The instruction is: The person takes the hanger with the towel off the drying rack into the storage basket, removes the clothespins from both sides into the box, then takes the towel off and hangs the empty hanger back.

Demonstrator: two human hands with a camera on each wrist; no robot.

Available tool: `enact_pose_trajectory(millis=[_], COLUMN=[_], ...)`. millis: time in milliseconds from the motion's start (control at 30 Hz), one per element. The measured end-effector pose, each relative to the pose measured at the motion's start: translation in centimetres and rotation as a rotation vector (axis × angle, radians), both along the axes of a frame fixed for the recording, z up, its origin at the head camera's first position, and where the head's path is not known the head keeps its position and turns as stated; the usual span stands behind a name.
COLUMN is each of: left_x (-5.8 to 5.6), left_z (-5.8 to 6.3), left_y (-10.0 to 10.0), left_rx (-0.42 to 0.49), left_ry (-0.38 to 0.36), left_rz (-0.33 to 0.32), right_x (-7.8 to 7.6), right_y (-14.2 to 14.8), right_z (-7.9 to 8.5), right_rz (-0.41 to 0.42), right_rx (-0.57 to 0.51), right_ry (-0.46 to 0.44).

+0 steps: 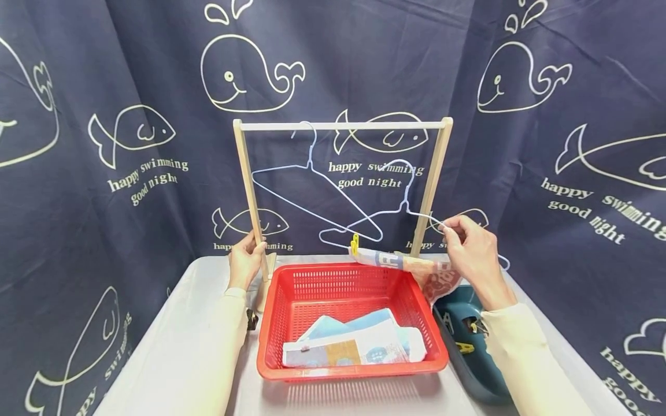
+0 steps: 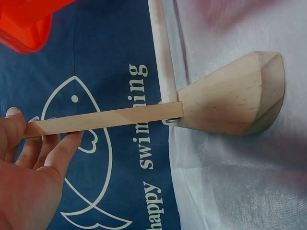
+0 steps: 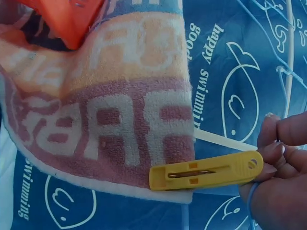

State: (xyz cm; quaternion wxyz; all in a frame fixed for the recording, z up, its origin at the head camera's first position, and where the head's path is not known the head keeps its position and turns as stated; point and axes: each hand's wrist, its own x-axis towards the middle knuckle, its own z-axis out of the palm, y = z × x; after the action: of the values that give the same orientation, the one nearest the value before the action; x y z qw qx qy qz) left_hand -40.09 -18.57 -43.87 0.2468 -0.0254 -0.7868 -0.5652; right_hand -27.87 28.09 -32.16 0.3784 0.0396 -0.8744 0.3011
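Observation:
My left hand [image 1: 244, 261] holds the left post of a wooden drying rack [image 1: 250, 190], thumb on one side and fingers on the other. My right hand [image 1: 472, 254] pinches the right shoulder of a light-blue wire hanger [image 1: 407, 193], whose hook is below the rack's top bar and off it. A striped towel with letters [image 1: 385, 260] hangs from this hanger. One yellow clothespin [image 1: 355, 244] clips the towel's left end; another yellow clothespin [image 3: 206, 171] grips its other corner beside my right fingers. A second blue hanger [image 1: 310, 153] is hooked over the top bar.
In front of the rack stands a red basket [image 1: 354, 371] with folded blue-and-white towels [image 1: 359, 341] inside. A dark teal tub [image 1: 481, 370] to its right holds clothespins, one of them yellow [image 1: 465, 348]. A dark-blue printed curtain [image 1: 156, 231] hangs behind the white table [image 1: 171, 346].

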Motion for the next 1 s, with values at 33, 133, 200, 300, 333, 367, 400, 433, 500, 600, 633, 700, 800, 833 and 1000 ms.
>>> enact_pose_trajectory(millis=[33,133,200,300,333,367,400,433,500,600,633,700,800,833,1000], left_x=[0.0,0.0,-0.1,-0.1,-0.2,-0.2,-0.2,-0.2,-0.2,-0.1,-0.1,-0.1,0.0,0.0,0.0], left_z=[0.0,0.0,0.0,-0.1,-0.1,-0.1,-0.1,0.0,0.0,0.1,0.1,0.1,0.0,0.0,0.0], left_y=[0.0,0.0,0.0,0.0,0.0,0.0,0.0,0.0,0.0,0.0,0.0,0.0,-0.1,-0.1,0.0], left_rx=[0.001,0.001,0.0,-0.007,-0.012,-0.012,-0.013,-0.013,-0.015,-0.011,-0.009,-0.004,-0.001,-0.001,0.006], left_ry=[0.0,0.008,0.012,0.012,0.011,0.01,0.008,0.008,0.006,0.0,-0.003,-0.007,-0.005,-0.002,-0.006], left_rz=[-0.001,0.004,0.011,0.013,0.016,0.017,0.016,0.016,0.02,0.025,0.024,0.022,0.015,0.014,0.014], right_x=[0.1,0.3,0.5,0.9,1.0,1.1,1.2,1.3,1.3,1.5,1.5,1.8,2.1,2.2,2.6], right_y=[0.1,0.3,0.5,0.7,0.8,0.8,0.9,1.0,1.0,1.1,1.2,1.2,1.3,1.3,1.5], right_z=[-0.2,-0.7,-1.1,-1.8,-2.0,-2.1,-2.3,-2.4,-2.7,-3.1,-3.2,-3.4,-3.6,-3.7,-4.0], right_rz=[0.004,0.011,0.013,0.009,0.009,0.011,0.013,0.016,0.02,0.024,0.024,0.025,0.03,0.032,0.047], right_rx=[0.0,0.0,-0.002,-0.005,-0.008,-0.011,-0.011,-0.01,-0.012,-0.022,-0.025,-0.032,-0.028,-0.027,-0.021], right_ry=[-0.009,-0.04,-0.056,-0.073,-0.075,-0.074,-0.072,-0.067,-0.058,-0.048,-0.047,-0.05,-0.052,-0.051,-0.018])
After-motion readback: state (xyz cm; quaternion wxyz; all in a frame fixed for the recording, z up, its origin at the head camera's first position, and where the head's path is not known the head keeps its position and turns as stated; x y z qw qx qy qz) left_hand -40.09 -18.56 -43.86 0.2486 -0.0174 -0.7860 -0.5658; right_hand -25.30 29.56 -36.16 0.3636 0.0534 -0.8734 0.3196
